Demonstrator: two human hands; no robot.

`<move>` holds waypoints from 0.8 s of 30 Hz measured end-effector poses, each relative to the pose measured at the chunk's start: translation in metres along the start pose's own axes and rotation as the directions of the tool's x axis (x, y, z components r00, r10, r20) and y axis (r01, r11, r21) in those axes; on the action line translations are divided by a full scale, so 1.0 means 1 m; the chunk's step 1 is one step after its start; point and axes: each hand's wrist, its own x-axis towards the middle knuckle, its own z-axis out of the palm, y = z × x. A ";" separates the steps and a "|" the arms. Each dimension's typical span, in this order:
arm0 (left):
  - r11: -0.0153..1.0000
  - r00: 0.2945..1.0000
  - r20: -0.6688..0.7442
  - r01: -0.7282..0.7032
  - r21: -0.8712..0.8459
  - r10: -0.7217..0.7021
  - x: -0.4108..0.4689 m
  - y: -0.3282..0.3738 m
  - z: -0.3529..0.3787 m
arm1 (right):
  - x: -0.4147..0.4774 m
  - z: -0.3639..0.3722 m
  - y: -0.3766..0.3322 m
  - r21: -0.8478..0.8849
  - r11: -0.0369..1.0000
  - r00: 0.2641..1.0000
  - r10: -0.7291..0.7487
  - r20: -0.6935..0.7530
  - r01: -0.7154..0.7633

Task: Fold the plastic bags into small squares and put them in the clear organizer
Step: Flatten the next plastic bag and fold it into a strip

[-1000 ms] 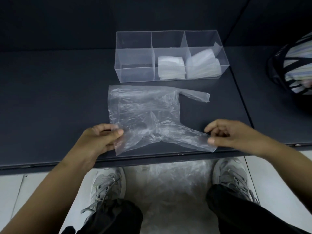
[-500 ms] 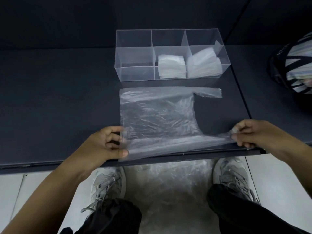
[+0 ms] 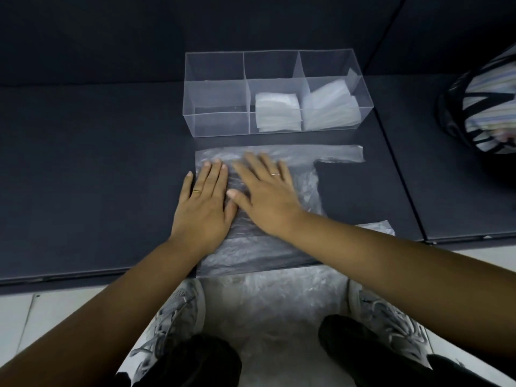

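Note:
A clear plastic bag (image 3: 307, 188) lies spread flat on the dark table (image 3: 92, 177), its two handles reaching to the right. My left hand (image 3: 205, 203) and my right hand (image 3: 265, 195) press flat on the bag's left part, fingers straight, side by side. Behind the bag stands the clear organizer (image 3: 217, 124) with three compartments. Folded white squares (image 3: 277, 111) fill the middle compartment, and more folded bags (image 3: 331, 107) sit in the right one. The left compartment holds nothing.
A striped bag (image 3: 485, 107) sits at the right edge on a second table panel. More loose plastic bags (image 3: 273, 311) lie on the floor between my shoes, below the table's near edge.
Both hands have let go of the bag's near edge and handle. They have moved forward and together onto the bag, which now lies flatter on the table.

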 end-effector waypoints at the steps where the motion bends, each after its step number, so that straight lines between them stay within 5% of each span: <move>1: 1.000 1.000 -0.005 0.002 0.008 -0.002 0.000 -0.002 0.003 | 0.000 0.004 0.016 -0.049 0.998 0.999 0.037 -0.009 -0.037; 5: 0.999 1.000 0.001 -0.005 0.034 0.005 0.001 -0.004 0.007 | -0.025 -0.002 0.097 -0.154 0.963 0.968 0.196 -0.156 -0.220; 10: 0.998 0.998 0.004 -0.066 -0.003 0.066 -0.007 -0.002 -0.006 | -0.062 -0.031 0.157 -0.085 0.863 0.840 0.455 -0.296 -0.498; 13: 0.941 0.956 -0.082 -0.291 -0.174 0.281 -0.040 -0.007 -0.013 | -0.078 -0.037 0.121 0.085 0.977 0.916 0.214 -0.340 -0.197; 15: 0.901 0.908 -0.033 -0.418 -0.119 0.417 -0.071 -0.012 -0.008 | -0.098 -0.028 0.076 0.216 0.969 0.973 -0.068 -0.222 0.117; 17: 0.873 0.872 0.041 -0.488 -0.006 0.487 -0.093 -0.020 0.001 | -0.113 -0.009 0.042 0.137 0.937 0.946 -0.312 -0.089 0.322; 20: 0.870 0.869 -0.063 -0.492 -0.002 0.491 -0.109 -0.025 0.008 | -0.117 0.009 0.026 -0.048 0.920 0.919 -0.391 -0.052 0.389; 24: 0.873 0.879 -0.154 -0.470 -0.130 0.451 -0.111 -0.021 -0.004 | -0.122 0.008 0.042 -0.119 0.913 0.875 -0.409 -0.261 0.391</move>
